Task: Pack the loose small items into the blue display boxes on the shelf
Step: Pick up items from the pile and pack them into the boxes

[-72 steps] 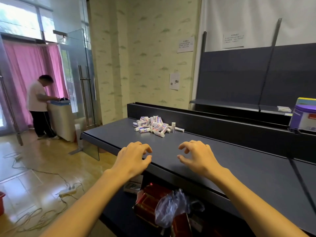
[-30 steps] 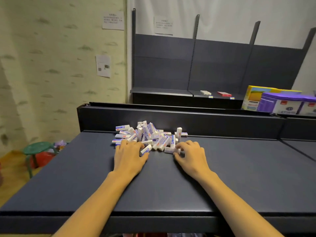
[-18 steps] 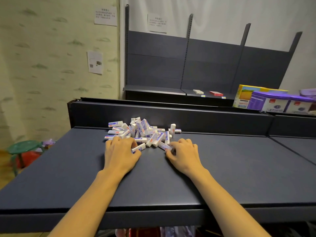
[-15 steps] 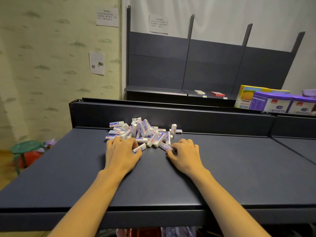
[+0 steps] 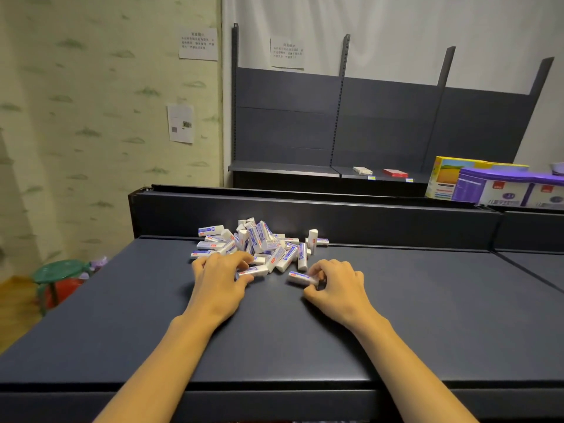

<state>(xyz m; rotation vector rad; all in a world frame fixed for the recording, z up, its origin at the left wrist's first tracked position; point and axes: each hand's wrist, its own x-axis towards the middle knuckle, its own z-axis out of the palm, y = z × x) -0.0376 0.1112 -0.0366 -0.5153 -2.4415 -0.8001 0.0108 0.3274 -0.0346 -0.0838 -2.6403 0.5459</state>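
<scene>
A pile of small white items (image 5: pixel 259 244) with blue-and-red labels is heaped on the dark grey shelf (image 5: pixel 427 300), close against its raised back wall (image 5: pixel 381 221). The count cannot be told exactly; dozens are overlapped. 1 item is stood upright (image 5: pixel 312 237) at the pile's right edge, with another laid just beside it.

No blue display box can be made out. At far right, behind the back wall, 1 yellow carton (image 5: pixel 445 175) and 2 purple-lidded white packs (image 5: pixel 500 190) are seen; their contents are hidden. On the far wall shelf (image 5: pixel 283 169), 1 white flat pack (image 5: pixel 362 170) and 1 red flat pack (image 5: pixel 395 172) are laid well apart from the pile.

The left hand (image 5: pixel 218 277) is rested at the pile's near edge, fingers curled over items, with 1 item (image 5: pixel 253 271) pinched between thumb and fingers. The right hand (image 5: pixel 335 285) is placed just right of the pile, with 1 loose item (image 5: pixel 302 278) pinched between thumb and fingertips, touching the shelf top.

3 paper notices (image 5: pixel 198 43) are stuck on the walls. 1 green stool (image 5: pixel 58 271) is seen at lower left.
</scene>
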